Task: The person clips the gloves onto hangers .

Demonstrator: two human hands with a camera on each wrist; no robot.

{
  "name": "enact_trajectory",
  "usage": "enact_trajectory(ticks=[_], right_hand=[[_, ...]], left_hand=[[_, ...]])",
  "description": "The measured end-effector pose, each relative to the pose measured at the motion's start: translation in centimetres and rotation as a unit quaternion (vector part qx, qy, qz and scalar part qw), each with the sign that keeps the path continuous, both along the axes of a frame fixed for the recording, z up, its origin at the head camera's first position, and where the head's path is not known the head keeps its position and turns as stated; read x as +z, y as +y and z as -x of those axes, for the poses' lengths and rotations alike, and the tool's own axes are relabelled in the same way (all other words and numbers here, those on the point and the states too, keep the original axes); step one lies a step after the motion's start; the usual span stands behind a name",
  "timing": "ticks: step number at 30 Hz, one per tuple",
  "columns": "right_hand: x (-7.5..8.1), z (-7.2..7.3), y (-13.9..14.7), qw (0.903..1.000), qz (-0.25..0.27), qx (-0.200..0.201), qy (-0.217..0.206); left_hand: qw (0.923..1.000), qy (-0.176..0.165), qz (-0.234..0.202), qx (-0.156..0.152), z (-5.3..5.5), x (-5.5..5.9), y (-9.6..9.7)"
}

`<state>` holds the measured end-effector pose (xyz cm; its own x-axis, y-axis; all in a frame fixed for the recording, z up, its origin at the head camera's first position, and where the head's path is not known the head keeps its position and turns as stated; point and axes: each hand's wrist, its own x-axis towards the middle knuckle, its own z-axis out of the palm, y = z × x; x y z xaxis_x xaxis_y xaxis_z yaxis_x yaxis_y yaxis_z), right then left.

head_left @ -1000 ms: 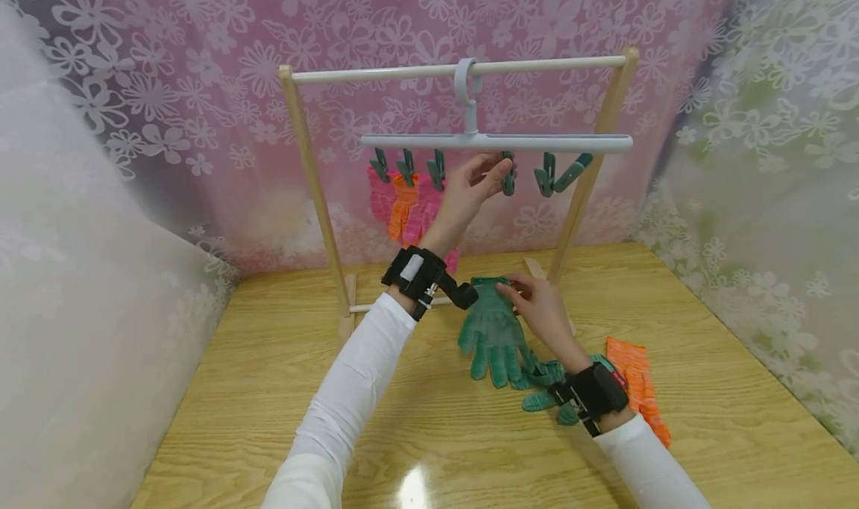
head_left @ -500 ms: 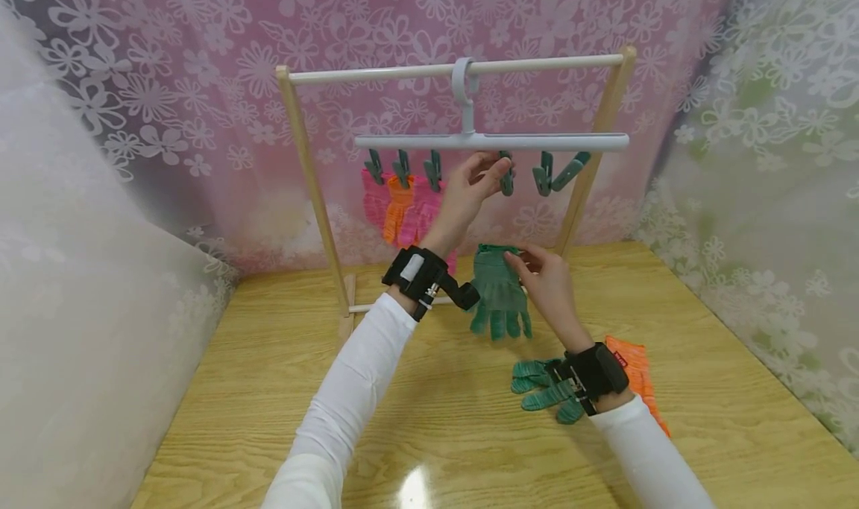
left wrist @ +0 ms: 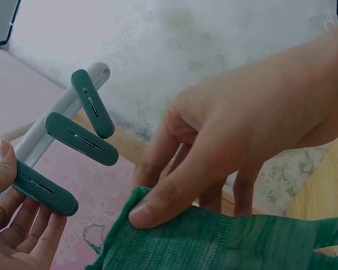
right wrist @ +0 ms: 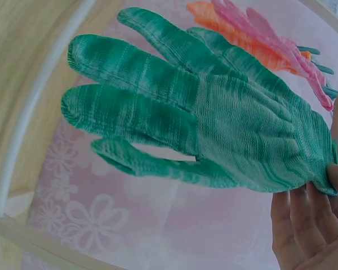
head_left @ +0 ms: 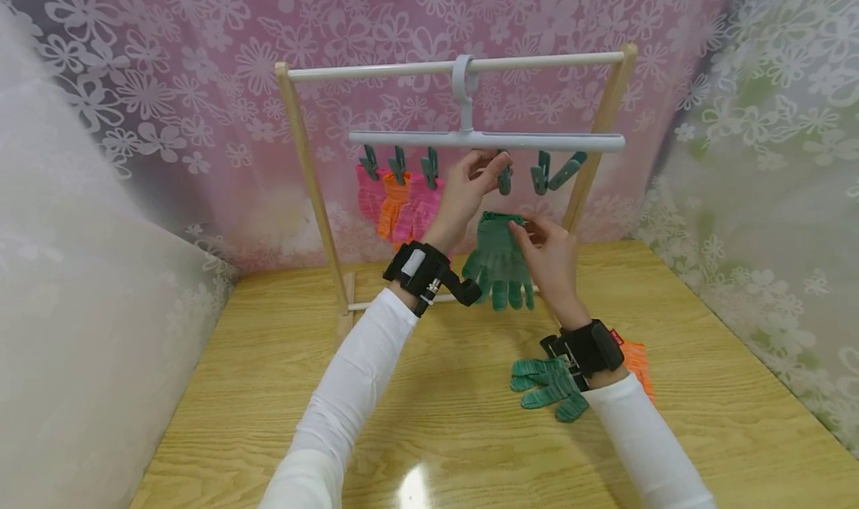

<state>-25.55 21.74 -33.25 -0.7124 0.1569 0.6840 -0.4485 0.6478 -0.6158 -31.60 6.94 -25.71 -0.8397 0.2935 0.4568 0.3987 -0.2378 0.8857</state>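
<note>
My left hand (head_left: 466,192) is raised under the grey hanger (head_left: 537,140) and pinches a dark green clothespin (head_left: 505,179) hanging from it. In the left wrist view that clothespin (left wrist: 45,188) sits between thumb and fingers. Lower and to the right, my right hand (head_left: 553,259) pinches a green knitted glove (head_left: 499,259) by its cuff, thumb in front. The glove hangs fingers-down, apart from the clothespin. Seen from the right wrist, the glove (right wrist: 248,129) is spread out. Two further clothespins (head_left: 540,175) hang to the right, with nothing in them.
Clothespins at the hanger's left hold pink gloves (head_left: 424,200) and an orange glove (head_left: 394,196). The hanger hooks on a wooden rack (head_left: 312,174). Another green glove (head_left: 546,390) and an orange glove (head_left: 637,364) lie on the table (head_left: 268,390), partly behind my right wrist.
My right hand has lifted the green glove off the table, up toward the hanger. My left hand keeps its grip on the clothespin; the hanger has shifted slightly left.
</note>
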Motion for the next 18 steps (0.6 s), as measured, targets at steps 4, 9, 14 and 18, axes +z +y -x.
enact_trajectory(ticks=[4, 9, 14, 18], right_hand=[[0.7, 0.2, -0.3, 0.9993, 0.001, -0.025, 0.027], [1.4, 0.3, -0.7, 0.9976, -0.007, -0.053, 0.045], [2.0, 0.4, -1.0, 0.9959, -0.022, -0.067, 0.057], [2.3, 0.5, -1.0, 0.9954, -0.027, -0.066, 0.064]], left_hand=[[0.9999, -0.006, -0.002, 0.009, 0.0, 0.2, 0.1], [0.9997, -0.013, 0.003, 0.018, -0.1, 0.2, 0.1], [0.9996, -0.011, 0.003, 0.026, -0.1, 0.1, 0.2], [0.9995, -0.010, -0.006, 0.028, 0.0, 0.0, 0.3]])
